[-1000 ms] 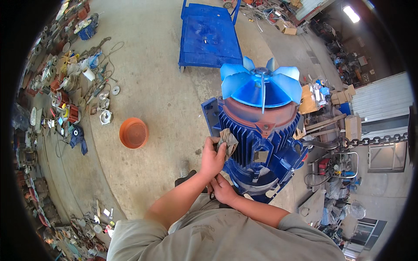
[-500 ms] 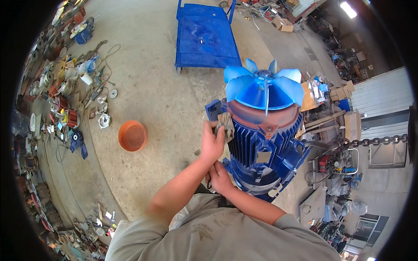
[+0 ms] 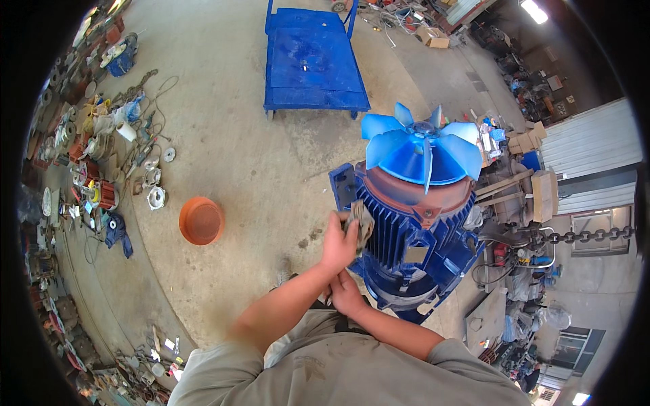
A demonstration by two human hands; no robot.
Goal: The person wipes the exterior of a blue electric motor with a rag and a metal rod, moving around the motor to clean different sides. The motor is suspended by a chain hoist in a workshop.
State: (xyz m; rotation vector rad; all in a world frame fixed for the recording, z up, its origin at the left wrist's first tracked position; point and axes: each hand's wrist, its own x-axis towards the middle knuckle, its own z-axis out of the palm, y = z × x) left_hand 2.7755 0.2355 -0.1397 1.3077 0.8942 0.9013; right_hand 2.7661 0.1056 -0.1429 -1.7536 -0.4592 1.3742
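Note:
A large electric motor (image 3: 389,237) with a dark blue finned body stands upright in front of me, right of centre. Its upper end (image 3: 406,189) is reddish brown, and a light blue fan (image 3: 423,152) with broad blades sits on top. My left hand (image 3: 338,242) is closed on a crumpled, dirty grey-brown cloth (image 3: 360,223), which lies against the fins at the motor's left side, below a blue mounting foot (image 3: 343,188). Under my left wrist, close to my body, my right hand (image 3: 347,296) has its fingers curled. What it grips is mostly hidden.
A blue flat cart (image 3: 315,64) stands ahead on the concrete floor. An orange-brown tub (image 3: 202,220) sits to the left. Motor parts, cables and tools crowd the left side. On the right, a heavy chain (image 3: 589,235) reaches toward the motor, near wooden boards (image 3: 504,186) and boxes.
The whole view has shifted, putting the motor slightly lower and farther right. My left hand and the cloth have moved a little down along the fins. My right hand remains below the left wrist.

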